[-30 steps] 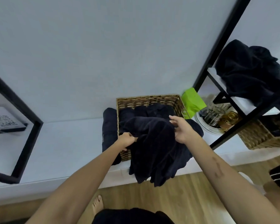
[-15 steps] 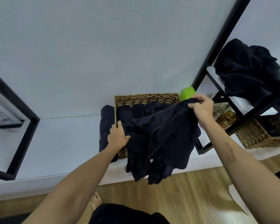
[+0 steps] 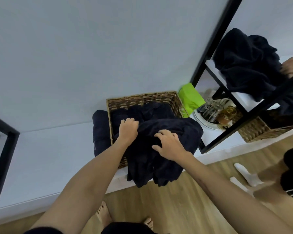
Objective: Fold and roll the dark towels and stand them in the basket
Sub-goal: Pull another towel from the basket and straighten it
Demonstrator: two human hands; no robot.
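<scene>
left hand (image 3: 128, 130) grips the dark towel (image 3: 161, 149) at the basket (image 3: 142, 100) edge; right hand (image 3: 169, 146) presses it with spread fingers. the towel drapes over the basket front, unrolled. folding looks under way; next it needs flattening and rolling tight.

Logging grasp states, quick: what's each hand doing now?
Left hand: grips the dark towel.
Right hand: fingers spread, pressing on the towel.
</scene>
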